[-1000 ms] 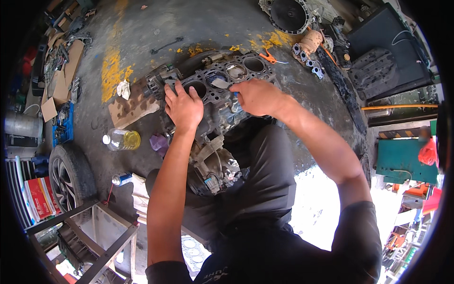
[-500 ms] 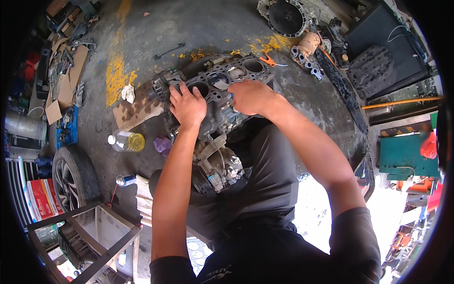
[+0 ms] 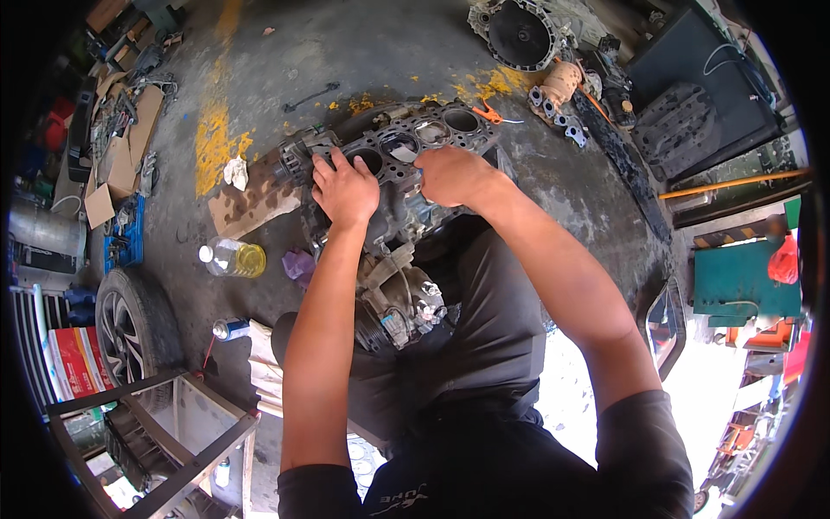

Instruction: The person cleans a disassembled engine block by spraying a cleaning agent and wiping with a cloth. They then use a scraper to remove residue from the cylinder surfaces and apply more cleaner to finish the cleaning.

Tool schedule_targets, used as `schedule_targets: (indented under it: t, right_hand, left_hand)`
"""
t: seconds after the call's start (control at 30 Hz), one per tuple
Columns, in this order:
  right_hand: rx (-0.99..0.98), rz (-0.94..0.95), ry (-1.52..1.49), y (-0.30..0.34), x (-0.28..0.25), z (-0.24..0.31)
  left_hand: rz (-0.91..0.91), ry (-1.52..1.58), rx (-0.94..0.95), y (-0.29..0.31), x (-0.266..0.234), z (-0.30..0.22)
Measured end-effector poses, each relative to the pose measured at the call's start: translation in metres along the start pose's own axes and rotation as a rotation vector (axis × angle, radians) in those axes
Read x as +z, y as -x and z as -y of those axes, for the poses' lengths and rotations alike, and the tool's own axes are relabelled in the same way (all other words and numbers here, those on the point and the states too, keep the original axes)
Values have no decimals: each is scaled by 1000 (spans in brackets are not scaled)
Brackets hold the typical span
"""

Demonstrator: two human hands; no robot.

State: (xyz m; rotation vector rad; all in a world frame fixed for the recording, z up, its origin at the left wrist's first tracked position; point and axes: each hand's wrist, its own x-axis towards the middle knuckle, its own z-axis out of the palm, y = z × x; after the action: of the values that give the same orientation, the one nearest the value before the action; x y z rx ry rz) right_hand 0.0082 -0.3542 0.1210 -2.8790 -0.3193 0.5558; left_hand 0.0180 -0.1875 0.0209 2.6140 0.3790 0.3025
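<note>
You have a single view here, from the camera worn on your head, the left one of a side-by-side pair. It looks steeply down past your chest onto the concrete floor [image 3: 285, 69] in front of you, and your forearms come up into it from the lower edge. It sits close: your left hand [image 3: 346, 186] and right hand [image 3: 454, 173] fall just above the middle of the picture, on the engine block [image 3: 406, 143]. The fisheye lens takes in a wide round field, black at the corners, and bends straight lines near the rim, such as the metal frame [image 3: 156, 432] at lower left.
</note>
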Motion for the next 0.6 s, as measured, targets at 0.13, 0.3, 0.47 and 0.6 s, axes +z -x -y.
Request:
schedule_targets:
  t: [0.13,0.3,0.47,0.6]
  right_hand:
    - [17,-39,-2,-12,10,-2]
    - [-9,88,69,-7,-8,4]
    - [-174,-104,-889,25,2,-2]
    - [-552,-214,-917,39,25,-18]
  left_hand:
    - [-42,-7,24,1,1,1]
    - [7,112,854,6,-28,-7]
    - [252,263,760,-2,-31,2]
    - [38,265,956,0,-26,-4]
